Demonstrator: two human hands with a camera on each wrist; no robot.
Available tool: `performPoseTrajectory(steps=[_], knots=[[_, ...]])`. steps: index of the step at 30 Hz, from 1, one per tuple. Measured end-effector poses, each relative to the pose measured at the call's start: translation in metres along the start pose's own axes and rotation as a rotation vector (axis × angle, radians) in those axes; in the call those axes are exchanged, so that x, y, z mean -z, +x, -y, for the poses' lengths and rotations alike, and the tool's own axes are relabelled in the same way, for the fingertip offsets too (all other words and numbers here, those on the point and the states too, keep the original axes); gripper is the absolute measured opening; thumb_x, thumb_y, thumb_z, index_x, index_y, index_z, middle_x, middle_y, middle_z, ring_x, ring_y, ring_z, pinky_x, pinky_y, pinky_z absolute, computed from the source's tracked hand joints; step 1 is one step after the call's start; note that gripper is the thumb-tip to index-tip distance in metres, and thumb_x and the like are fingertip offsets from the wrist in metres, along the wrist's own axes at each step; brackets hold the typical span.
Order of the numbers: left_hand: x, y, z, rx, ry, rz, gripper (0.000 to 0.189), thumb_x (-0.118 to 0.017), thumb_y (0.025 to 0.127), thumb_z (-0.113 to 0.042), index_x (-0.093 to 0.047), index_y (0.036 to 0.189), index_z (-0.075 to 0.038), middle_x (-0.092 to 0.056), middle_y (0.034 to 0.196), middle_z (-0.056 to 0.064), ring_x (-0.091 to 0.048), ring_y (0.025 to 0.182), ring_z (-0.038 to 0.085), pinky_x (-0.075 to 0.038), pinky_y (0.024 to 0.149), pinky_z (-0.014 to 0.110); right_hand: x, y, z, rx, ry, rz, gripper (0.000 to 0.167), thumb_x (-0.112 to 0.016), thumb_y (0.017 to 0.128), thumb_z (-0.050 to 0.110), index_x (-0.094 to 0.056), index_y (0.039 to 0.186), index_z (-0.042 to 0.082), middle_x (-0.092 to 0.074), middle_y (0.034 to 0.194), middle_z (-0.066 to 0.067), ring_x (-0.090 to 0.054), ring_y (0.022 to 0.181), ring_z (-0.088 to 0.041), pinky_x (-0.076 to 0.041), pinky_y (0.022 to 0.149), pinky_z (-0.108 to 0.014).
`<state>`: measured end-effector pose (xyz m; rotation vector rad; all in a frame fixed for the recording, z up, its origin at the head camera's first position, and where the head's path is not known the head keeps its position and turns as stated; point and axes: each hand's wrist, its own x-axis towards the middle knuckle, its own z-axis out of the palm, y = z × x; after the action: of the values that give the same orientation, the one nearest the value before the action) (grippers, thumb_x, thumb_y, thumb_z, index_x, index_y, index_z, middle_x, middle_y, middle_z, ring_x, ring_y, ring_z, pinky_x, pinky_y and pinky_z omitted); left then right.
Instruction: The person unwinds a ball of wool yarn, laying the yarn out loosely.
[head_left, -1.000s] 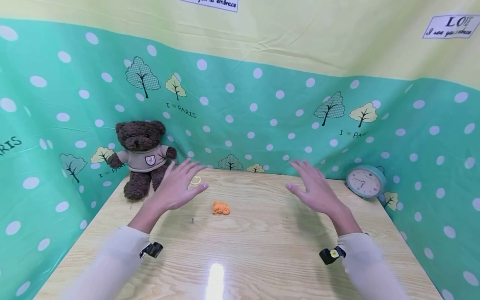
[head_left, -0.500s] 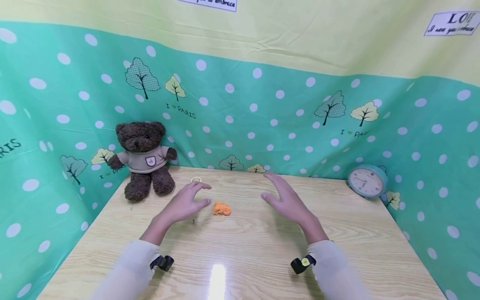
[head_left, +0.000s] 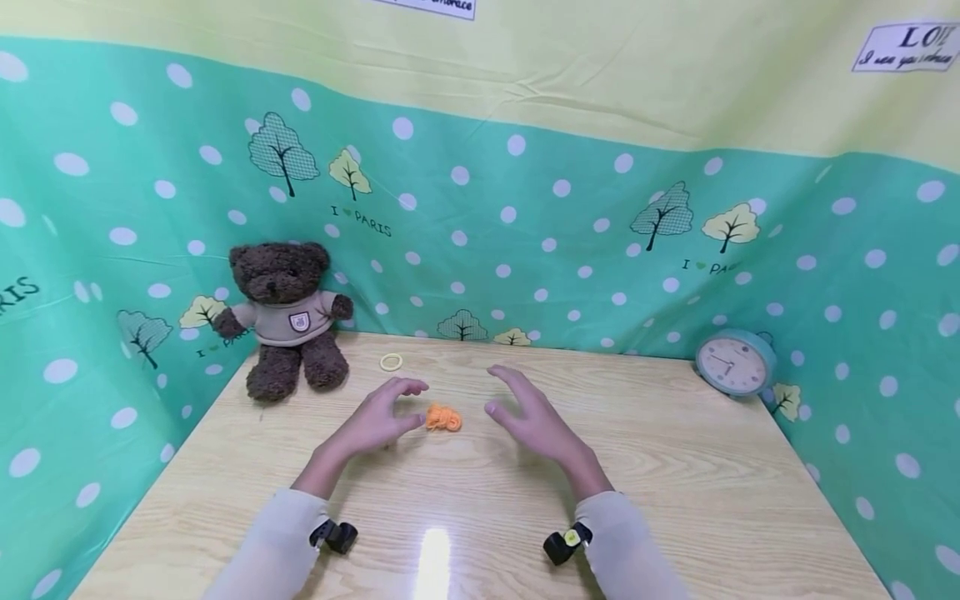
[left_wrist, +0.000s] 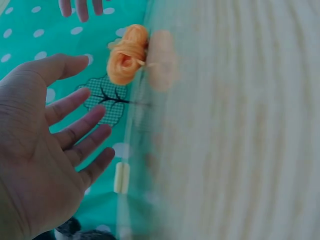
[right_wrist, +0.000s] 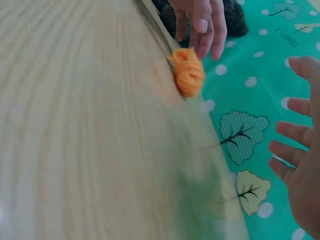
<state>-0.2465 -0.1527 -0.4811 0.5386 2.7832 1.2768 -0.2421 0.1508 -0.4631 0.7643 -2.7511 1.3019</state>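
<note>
a wound bundle of orange yarn (head_left: 444,418) lies just below the middle of the head view, between the person's bare left hand (head_left: 377,421), just beside it, and bare right hand (head_left: 536,425), near it; on these 2 hands, thumb and fingers stand apart. 1 thin pale-yellow ring (head_left: 382,362) lies left of centre, near a dark brown plush bear (head_left: 291,323).

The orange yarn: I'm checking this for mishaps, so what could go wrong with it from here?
In the head view the left hand shows nearer the yarn than the right hand does, so it might bump the yarn first and push it aside. A loose strand pokes out, so a hand could catch it and the winding might loosen.
</note>
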Motion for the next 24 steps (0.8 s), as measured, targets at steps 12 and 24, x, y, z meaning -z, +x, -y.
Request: performPoseTrajectory(steps=[12, 24], knots=[[-0.013, 0.004, 0.008, 0.031, -0.152, 0.027, 0.057, -0.078, 0.091, -0.021, -0.057, 0.143, -0.013, -0.062, 0.141, 0.014, -0.056, 0.134, 0.036, -0.043, 0.114, 0.058, -0.033, 0.004, 0.002, -0.032, 0.067, 0.066, 0.057, -0.056, 0.107, 0.039, -0.04, 0.158, 0.02, -0.043, 0.163, -0.001, -0.037, 0.153, -0.028, -0.029, 0.125, -0.055], [-0.022, 0.01, 0.018, 0.002, -0.126, 0.047, 0.052, -0.081, 0.086, -0.018, -0.066, 0.135, -0.01, -0.065, 0.136, 0.011, -0.056, 0.133, 0.034, -0.039, 0.117, 0.057, -0.058, 0.012, 0.001, -0.021, 0.127, 0.068, 0.05, -0.06, 0.104, 0.036, -0.05, 0.151, 0.02, -0.055, 0.153, -0.004, -0.048, 0.146, -0.027, -0.038, 0.121, -0.052]])
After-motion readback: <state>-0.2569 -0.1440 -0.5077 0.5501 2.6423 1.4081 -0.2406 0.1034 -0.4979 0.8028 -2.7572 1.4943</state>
